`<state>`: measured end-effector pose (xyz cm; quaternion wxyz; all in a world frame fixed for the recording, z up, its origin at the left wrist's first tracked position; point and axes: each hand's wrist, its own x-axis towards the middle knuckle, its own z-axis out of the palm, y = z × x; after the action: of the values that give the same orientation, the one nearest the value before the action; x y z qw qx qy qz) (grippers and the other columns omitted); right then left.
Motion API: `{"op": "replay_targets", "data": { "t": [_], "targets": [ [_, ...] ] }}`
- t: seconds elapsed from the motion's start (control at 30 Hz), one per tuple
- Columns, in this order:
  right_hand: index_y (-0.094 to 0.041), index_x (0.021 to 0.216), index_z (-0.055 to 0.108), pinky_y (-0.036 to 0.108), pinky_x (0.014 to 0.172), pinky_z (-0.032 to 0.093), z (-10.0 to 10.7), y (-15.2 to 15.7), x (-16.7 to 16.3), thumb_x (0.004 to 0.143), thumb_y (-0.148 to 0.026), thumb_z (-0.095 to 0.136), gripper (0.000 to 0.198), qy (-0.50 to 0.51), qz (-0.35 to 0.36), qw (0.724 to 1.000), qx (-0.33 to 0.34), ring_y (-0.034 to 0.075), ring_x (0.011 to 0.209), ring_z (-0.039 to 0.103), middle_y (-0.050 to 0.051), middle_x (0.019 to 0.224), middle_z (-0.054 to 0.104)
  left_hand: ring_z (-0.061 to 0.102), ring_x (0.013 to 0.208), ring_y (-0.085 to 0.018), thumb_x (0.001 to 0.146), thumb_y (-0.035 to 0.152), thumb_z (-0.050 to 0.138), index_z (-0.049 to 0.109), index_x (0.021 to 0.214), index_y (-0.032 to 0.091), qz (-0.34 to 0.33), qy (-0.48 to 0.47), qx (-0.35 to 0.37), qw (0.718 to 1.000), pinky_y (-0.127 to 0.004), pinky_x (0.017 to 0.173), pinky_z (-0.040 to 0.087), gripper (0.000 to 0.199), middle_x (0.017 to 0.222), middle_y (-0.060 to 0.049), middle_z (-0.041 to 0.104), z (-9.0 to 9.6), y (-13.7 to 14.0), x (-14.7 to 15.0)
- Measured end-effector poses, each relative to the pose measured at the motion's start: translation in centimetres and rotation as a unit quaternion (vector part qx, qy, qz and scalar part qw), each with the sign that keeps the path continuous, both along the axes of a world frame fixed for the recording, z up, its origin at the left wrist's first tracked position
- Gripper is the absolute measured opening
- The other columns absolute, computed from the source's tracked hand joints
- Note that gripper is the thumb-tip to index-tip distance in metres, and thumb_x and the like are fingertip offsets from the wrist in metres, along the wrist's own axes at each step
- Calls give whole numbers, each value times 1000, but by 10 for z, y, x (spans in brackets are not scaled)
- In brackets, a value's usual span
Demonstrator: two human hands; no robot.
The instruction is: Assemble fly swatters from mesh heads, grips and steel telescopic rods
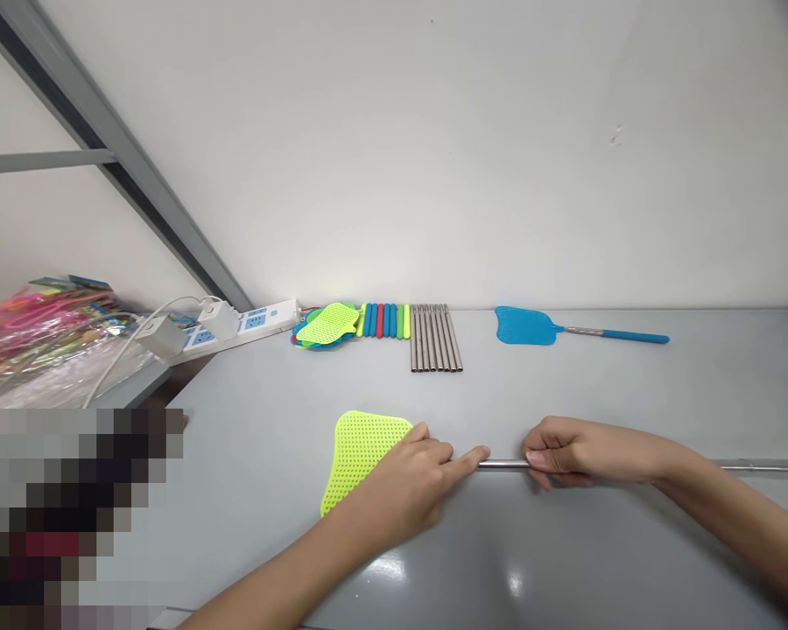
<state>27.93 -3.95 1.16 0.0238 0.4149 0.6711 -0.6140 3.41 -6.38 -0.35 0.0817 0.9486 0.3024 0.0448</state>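
Note:
A yellow-green fly swatter (368,442) with a metal telescopic rod lies across the front of the grey table, its perforated head to the left. My left hand (417,477) is closed round the rod near the head, index finger stretched along the metal and partly covering the head's edge. Farther right, my right hand (565,451) pinches the rod between thumb and fingers. Beyond my right wrist the rod continues to a yellow-green end at the picture's right edge. Behind my hands lies a blue fly swatter (529,325) with a short rod and blue grip.
Along the wall lie stacked swatter heads (328,324), a row of coloured grips (381,321) and several metal rods (435,337). At left are a white power strip (256,321) with plugs and cables, plastic-wrapped colourful goods (52,341) and a pixelated area.

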Motion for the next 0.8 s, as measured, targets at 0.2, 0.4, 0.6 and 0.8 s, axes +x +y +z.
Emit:
{"op": "replay_targets", "data": {
  "t": [0.2, 0.4, 0.6, 0.8],
  "targets": [
    [-14, 71, 56, 19, 32, 12, -9, -3, -8, 82, -35, 39, 29, 46, -30, 986, -155, 5, 32, 17, -8, 37, 29, 38, 59, -15, 67, 1, 41, 32, 127, 20, -27, 32, 13, 999, -29, 71, 34, 63, 66, 0, 48, 0, -3, 3],
    [-14, 74, 56, 18, 31, 13, -13, -5, -12, 82, -34, 39, 27, 65, -41, 985, -155, 4, 30, 19, -8, 36, 32, 42, 58, -14, 72, 2, 37, 38, 123, 20, -14, 4, -2, 1000, -29, 70, 33, 54, 65, 0, 51, -2, -2, 5],
    [-14, 80, 56, 16, 29, 16, -13, -3, -14, 81, -37, 40, 28, 69, -59, 983, -160, 4, 29, 27, -7, 37, 40, 48, 57, -13, 80, 8, 33, 49, 109, 21, -10, -41, -34, 999, -29, 65, 31, 35, 66, -1, 58, 4, 4, 5],
    [-15, 84, 51, 14, 29, 21, -13, 3, -8, 76, -46, 51, 32, 41, -29, 993, -106, 2, 29, 30, -5, 46, 52, 49, 60, -12, 87, 23, 32, 53, 77, 17, 34, -39, -56, 997, -28, 67, 32, 23, 63, 0, 57, 10, 8, 3]
  ]
}}
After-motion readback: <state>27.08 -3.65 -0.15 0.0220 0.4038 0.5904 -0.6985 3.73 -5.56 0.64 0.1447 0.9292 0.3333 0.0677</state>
